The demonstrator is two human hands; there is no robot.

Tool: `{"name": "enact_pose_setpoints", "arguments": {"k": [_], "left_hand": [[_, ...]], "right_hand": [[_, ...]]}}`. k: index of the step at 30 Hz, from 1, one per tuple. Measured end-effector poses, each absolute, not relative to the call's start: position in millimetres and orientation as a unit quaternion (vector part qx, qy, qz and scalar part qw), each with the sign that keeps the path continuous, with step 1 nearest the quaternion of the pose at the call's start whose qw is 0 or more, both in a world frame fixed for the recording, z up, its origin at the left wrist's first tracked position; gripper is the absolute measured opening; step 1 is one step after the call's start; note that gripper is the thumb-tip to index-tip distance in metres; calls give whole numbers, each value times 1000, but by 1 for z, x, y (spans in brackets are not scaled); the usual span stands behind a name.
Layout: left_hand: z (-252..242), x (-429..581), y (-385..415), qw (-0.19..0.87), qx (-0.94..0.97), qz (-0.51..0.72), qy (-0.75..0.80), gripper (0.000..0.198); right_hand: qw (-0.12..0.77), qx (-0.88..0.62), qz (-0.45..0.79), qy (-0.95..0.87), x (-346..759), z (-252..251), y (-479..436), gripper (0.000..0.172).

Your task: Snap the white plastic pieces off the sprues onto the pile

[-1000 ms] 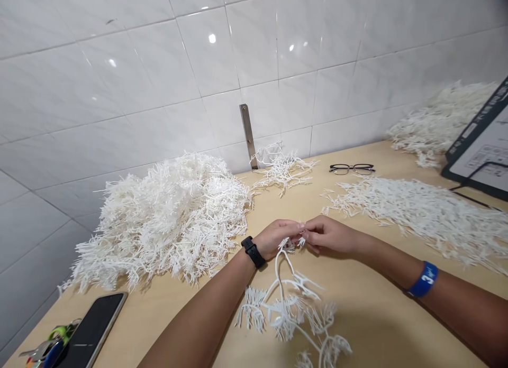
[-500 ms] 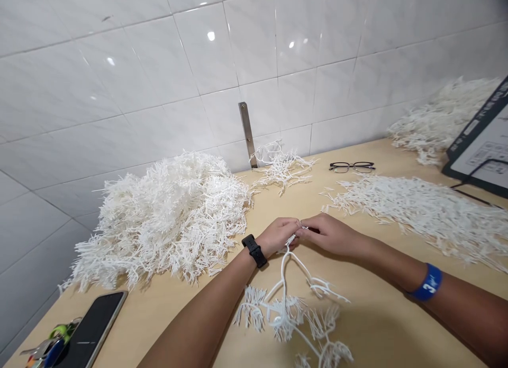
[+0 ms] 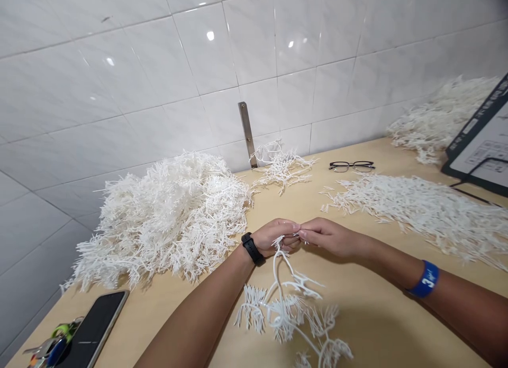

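Note:
My left hand [image 3: 278, 233], with a black watch on the wrist, is closed on the upper end of a white branched plastic sprig [image 3: 279, 294]. Its forked stems and clusters of thin tips hang down and spread over the table towards me. My right hand [image 3: 327, 237], wearing a blue wristband, meets the left at the fingertips. Its thumb and forefinger are pinched together, with small white tips just showing below them; what exactly they grip is mostly hidden.
A big heap of white sprigs [image 3: 170, 214] lies left, loose white pieces [image 3: 420, 209] right. Thin bare stems [image 3: 283, 167] lie by a metal bracket [image 3: 247, 135]. Glasses [image 3: 351, 166], a phone [image 3: 93, 328], keys [image 3: 50, 352], a dark-framed panel [image 3: 482, 140] and another white pile [image 3: 440, 119] surround them.
The sprig's upper end has swung left and now shows beneath my left hand. My right hand has rotated slightly, its fingertips still meeting the left's.

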State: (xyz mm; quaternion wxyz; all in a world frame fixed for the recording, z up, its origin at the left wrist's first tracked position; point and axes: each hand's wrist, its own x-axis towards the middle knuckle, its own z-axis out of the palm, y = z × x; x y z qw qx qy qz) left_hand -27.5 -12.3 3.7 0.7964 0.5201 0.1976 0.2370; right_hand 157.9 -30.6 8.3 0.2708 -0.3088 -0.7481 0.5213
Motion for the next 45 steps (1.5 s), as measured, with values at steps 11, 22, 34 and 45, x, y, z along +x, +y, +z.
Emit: {"name": "enact_pose_setpoints", "arguments": {"k": [11, 22, 34, 45], "left_hand": [[2, -29, -12, 819, 501, 229, 160, 51], [19, -51, -1, 846, 288, 433, 123, 47], [-2, -39, 8, 844, 298, 393, 209, 31], [-7, -39, 10, 814, 347, 398, 241, 25]], "right_hand": [[269, -253, 631, -683, 157, 0, -27, 45], [520, -247, 631, -520, 175, 24, -14, 41], [468, -436, 401, -656, 188, 6, 10, 33], [296, -650, 33, -700, 240, 5, 33, 40]]}}
